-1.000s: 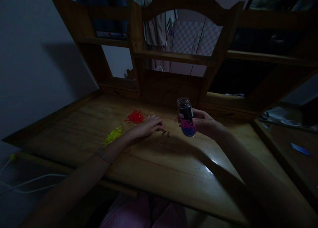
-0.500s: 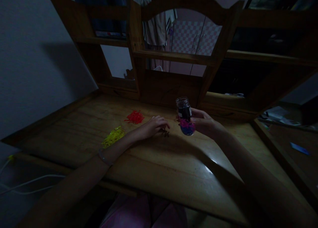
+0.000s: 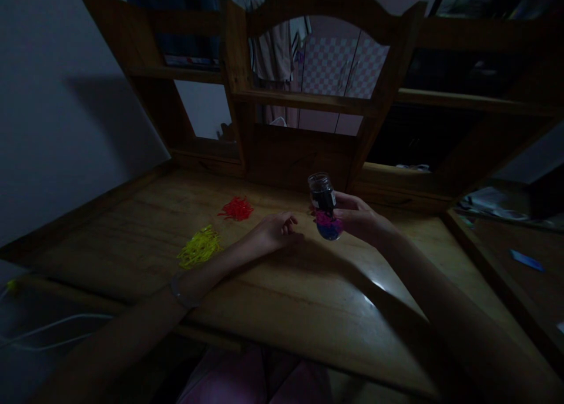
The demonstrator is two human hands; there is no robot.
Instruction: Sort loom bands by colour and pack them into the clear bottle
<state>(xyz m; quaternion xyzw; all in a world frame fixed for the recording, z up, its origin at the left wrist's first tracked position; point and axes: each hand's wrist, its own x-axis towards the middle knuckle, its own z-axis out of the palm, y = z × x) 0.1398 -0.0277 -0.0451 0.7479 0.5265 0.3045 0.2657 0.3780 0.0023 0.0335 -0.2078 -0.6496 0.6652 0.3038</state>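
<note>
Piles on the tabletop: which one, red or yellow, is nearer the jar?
The red pile; the yellow pile lies farther left from the jar, lower in the picture.

The left hand (image 3: 277,230) has turned — the small dark pieces beside it gone from sight.

Dimly lit wooden desk (image 3: 273,304), seen from above. A person's right hand (image 3: 360,217) holds up a slightly tilted open glass jar (image 3: 326,226), its contents blue at the bottom, pink above, dark higher up. The left hand (image 3: 278,231) is near it, fingers curled; whether it grips anything is unclear. A yellow pile of strands (image 3: 200,248) lies beside the left forearm, a red pile of strands (image 3: 237,208) farther back.
</note>
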